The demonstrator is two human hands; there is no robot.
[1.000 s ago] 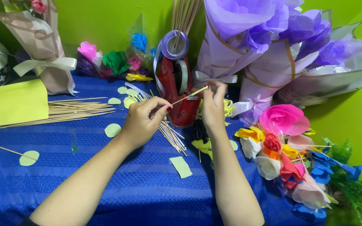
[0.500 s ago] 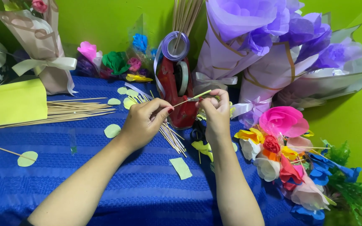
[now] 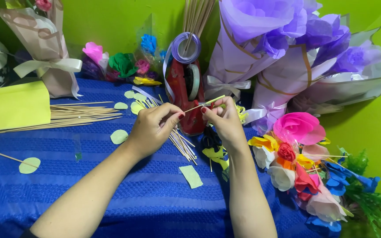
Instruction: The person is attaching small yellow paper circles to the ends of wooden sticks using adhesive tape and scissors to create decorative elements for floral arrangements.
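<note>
- Left hand (image 3: 153,128): fingers pinched on thin wooden stick (image 3: 195,107).
- Right hand (image 3: 223,120): pinching the stick's green-wrapped end.
- Red tape dispenser (image 3: 186,94): just behind, on blue surface (image 3: 111,194).

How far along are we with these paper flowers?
Done: a pile of finished paper flowers lies at the right, with wrapped purple bouquets behind. In hand: the left hand and right hand hold one thin stick between them. Left: bare sticks and loose green paper leaves lie unused on the blue cloth.
</note>
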